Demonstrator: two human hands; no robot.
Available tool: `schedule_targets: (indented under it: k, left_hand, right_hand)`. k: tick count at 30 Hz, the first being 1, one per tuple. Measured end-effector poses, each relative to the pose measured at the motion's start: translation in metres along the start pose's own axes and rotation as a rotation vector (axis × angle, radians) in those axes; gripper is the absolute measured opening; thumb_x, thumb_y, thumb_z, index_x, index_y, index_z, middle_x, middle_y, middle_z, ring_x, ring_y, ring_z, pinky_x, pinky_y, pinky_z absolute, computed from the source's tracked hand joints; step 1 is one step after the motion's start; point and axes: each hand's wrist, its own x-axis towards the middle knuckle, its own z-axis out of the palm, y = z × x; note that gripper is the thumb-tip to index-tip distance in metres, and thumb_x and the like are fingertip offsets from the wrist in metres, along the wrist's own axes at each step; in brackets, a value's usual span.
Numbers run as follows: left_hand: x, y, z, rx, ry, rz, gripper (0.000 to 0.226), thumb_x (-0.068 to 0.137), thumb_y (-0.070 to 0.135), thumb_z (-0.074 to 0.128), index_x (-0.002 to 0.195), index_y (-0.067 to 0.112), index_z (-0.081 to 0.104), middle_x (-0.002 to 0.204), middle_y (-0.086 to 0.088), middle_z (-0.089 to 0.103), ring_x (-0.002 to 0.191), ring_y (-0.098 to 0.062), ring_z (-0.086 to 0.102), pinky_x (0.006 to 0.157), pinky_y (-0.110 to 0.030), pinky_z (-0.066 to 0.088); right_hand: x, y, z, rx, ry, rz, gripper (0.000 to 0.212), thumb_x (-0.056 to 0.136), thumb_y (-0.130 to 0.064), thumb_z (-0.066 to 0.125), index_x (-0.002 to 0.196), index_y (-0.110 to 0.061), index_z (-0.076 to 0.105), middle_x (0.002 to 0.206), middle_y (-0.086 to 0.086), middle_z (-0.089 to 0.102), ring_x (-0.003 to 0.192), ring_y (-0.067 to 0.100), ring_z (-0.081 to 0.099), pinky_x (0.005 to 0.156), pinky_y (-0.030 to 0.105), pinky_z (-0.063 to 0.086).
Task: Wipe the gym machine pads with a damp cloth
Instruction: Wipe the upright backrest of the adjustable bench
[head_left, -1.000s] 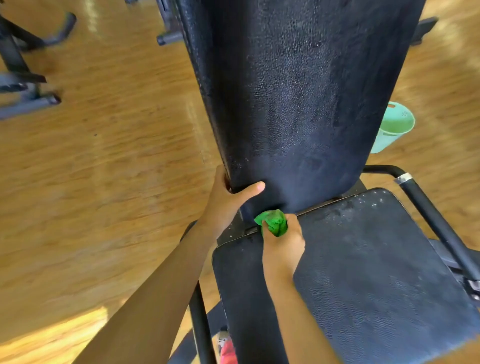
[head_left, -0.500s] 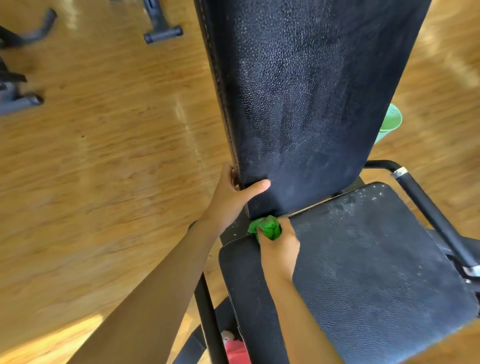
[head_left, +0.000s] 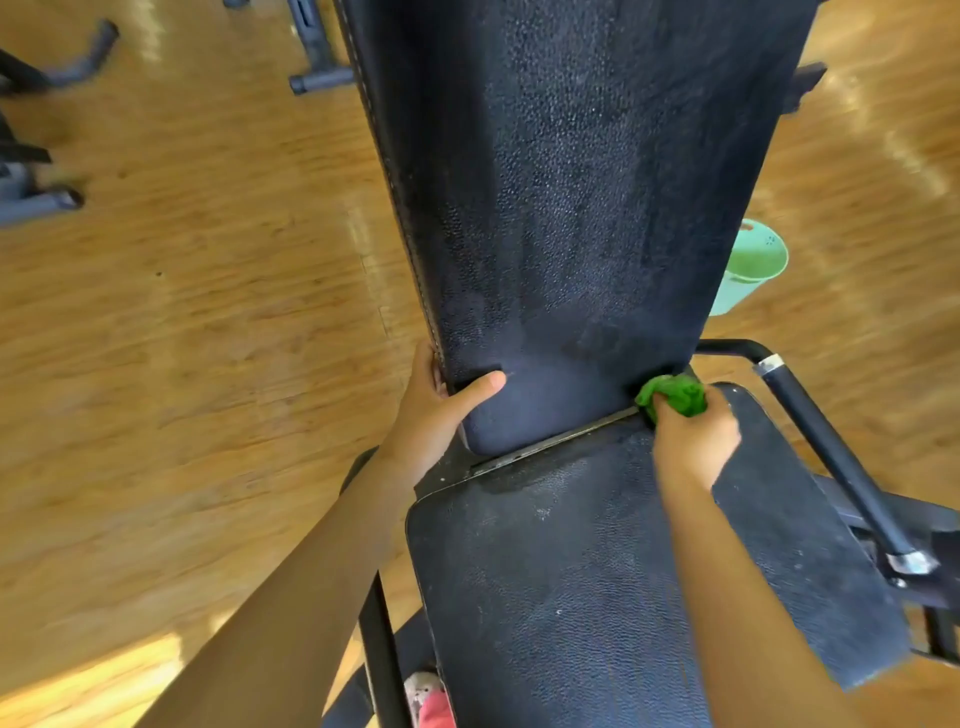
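**Head view (only view supplied)**

Position of hands and cloth:
- Grips the lower left edge of the backrest pad (head_left: 571, 208) with the left hand (head_left: 434, 415): thumb laid across the front face, fingers wrapped behind the stitched seam.
- Clutches the green cloth (head_left: 675, 396) as a tight wad in the right hand (head_left: 696, 441), fingers curled round it, wad protruding ahead of the knuckles.
- Presses the wad into the lower right corner of the backrest pad, just above the metal strip (head_left: 550, 441) that divides it from the seat pad (head_left: 597, 597).

Handling, as judged:
- Cloth: soft, light and limp, probably damp. Best kept balled in the fist for corners and seams; best opened flat under the palm for broad faces.
- Pads: grained black vinyl, likely firm over foam and slippery where wet. Fixed to the frame, so not to be lifted. Best steadied at a side edge, as with the left hand here.
- Seat pad: pale specks visible, apparently not yet wiped.

Surroundings:
- Black frame tube (head_left: 810, 410) just right of the seat pad.
- Mint-green bucket (head_left: 753, 265) on the wooden floor (head_left: 182, 312), partly hidden behind the backrest pad.

Markings: no brand, label or legible writing found on pads, tube or bucket.
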Motion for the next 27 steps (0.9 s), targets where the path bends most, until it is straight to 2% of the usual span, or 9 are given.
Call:
schedule_targets:
  k: [3,6,9,14,17,19,21,24,27]
  left_hand:
    - [-0.001,0.000,0.003,-0.009,0.023,-0.002,0.057,0.084,0.004,0.069,0.130,0.022,0.040,0.116,0.020,0.056,0.092,0.021,0.057,0.074,-0.003,0.045]
    - [-0.002,0.000,0.004,0.011,0.048,-0.006,0.058,0.083,0.009,0.071,0.131,0.022,0.041,0.119,0.016,0.057,0.094,0.020,0.057,0.075,-0.003,0.045]
    - [-0.002,0.000,0.005,0.038,0.051,-0.015,0.059,0.084,0.012,0.071,0.132,0.025,0.041,0.119,0.021,0.056,0.095,0.021,0.056,0.075,-0.002,0.045]
    - [-0.003,0.003,0.006,0.027,0.036,-0.068,0.059,0.086,0.018,0.070,0.132,0.030,0.037,0.115,0.024,0.055,0.091,0.023,0.055,0.071,-0.001,0.045]
    - [-0.004,0.004,0.005,0.008,0.045,-0.081,0.073,0.075,0.024,0.080,0.136,0.022,0.040,0.127,0.009,0.058,0.110,0.003,0.058,0.090,-0.016,0.049]
    - [-0.004,0.006,0.006,0.005,0.050,-0.089,0.076,0.073,0.025,0.079,0.138,0.019,0.040,0.131,0.003,0.058,0.118,-0.009,0.056,0.099,-0.028,0.047]
    - [-0.004,0.008,0.005,0.010,0.044,-0.097,0.065,0.080,0.019,0.075,0.134,0.023,0.040,0.128,0.006,0.058,0.116,-0.007,0.056,0.098,-0.027,0.046]
    - [-0.006,0.009,0.004,0.004,0.028,-0.122,0.057,0.083,0.019,0.073,0.127,0.033,0.039,0.120,0.018,0.056,0.108,0.005,0.054,0.085,-0.016,0.046]
    - [-0.008,0.010,0.005,-0.006,0.037,-0.130,0.052,0.084,0.022,0.073,0.121,0.037,0.041,0.114,0.023,0.057,0.101,0.010,0.055,0.080,-0.013,0.045]
  right_hand:
    - [0.034,-0.021,-0.018,-0.020,0.016,-0.058,0.022,0.083,-0.006,0.066,0.104,0.001,0.066,0.098,0.017,0.066,0.090,0.029,0.060,0.066,0.025,0.036]
    - [0.040,-0.034,-0.026,-0.017,-0.009,-0.116,0.023,0.080,-0.006,0.069,0.102,0.001,0.066,0.093,0.013,0.064,0.081,0.022,0.054,0.065,0.024,0.034]
    - [0.019,-0.033,-0.017,0.002,-0.064,-0.158,0.023,0.078,-0.012,0.072,0.100,-0.006,0.067,0.093,0.014,0.068,0.082,0.028,0.060,0.070,0.032,0.045]
    - [-0.044,-0.034,0.008,0.059,-0.134,-0.185,0.017,0.078,-0.016,0.074,0.093,-0.015,0.065,0.086,0.003,0.065,0.075,0.020,0.054,0.068,0.029,0.039]
    - [-0.093,-0.028,0.029,0.048,-0.300,-0.280,0.014,0.079,-0.017,0.074,0.081,-0.015,0.061,0.077,0.000,0.059,0.066,0.015,0.049,0.059,0.023,0.029]
    - [-0.113,-0.024,0.038,0.037,-0.351,-0.337,0.017,0.079,-0.016,0.075,0.076,-0.013,0.058,0.073,-0.002,0.055,0.062,0.012,0.044,0.056,0.021,0.025]
    - [-0.110,-0.026,0.038,0.058,-0.346,-0.322,0.018,0.078,-0.015,0.075,0.075,-0.013,0.058,0.073,-0.002,0.056,0.063,0.012,0.045,0.057,0.021,0.028]
    - [-0.084,-0.043,0.024,0.153,-0.265,-0.257,0.019,0.076,-0.013,0.075,0.079,-0.019,0.057,0.076,-0.001,0.060,0.067,0.013,0.051,0.063,0.024,0.038]
    - [-0.060,-0.067,0.009,0.256,-0.142,-0.293,0.022,0.077,-0.014,0.076,0.083,-0.023,0.056,0.078,-0.003,0.060,0.069,0.007,0.050,0.065,0.016,0.040]
